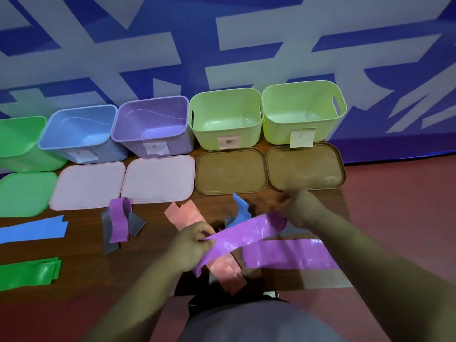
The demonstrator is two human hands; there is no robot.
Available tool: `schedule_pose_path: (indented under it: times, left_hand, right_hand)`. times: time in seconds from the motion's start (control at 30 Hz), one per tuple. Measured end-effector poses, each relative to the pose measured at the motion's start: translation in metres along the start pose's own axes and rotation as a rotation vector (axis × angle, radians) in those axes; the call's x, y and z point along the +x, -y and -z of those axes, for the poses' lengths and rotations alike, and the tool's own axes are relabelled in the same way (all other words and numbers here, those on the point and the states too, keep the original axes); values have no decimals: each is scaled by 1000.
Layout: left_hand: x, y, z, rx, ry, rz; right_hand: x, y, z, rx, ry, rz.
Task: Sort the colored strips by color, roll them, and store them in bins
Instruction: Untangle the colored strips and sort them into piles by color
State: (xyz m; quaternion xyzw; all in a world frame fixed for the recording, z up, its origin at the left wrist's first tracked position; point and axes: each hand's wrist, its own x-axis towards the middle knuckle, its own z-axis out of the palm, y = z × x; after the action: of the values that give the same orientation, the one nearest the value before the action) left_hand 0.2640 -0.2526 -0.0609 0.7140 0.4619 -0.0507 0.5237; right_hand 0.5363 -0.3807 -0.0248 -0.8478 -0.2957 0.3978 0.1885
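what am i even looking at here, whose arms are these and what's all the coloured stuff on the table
No machine here. This single picture comes from a camera worn on a person's head, looking down at their own bare arms. The left hand pinches a long purple plastic strip near one end and the right hand, slightly blurred, holds the other end, over a brown wooden table. More strips lie on it: blue strips, green strips, salmon-pink strips, grey strips and a second purple strip. Behind stand open plastic bins: a green bin, blue bin, purple bin and two lime bins, with flat lids lying in front.
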Motion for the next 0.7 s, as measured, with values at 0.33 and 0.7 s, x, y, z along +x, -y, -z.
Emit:
schedule_pose_path:
  times: [0.33, 0.7]
  left_hand:
    - [18, 3, -36, 273, 184, -94]
    - [38, -31, -96, 414, 307, -236]
  right_hand:
    - [-21, -46, -3, -189, 73, -114]
    - [-43, -130, 12, -169, -104, -207]
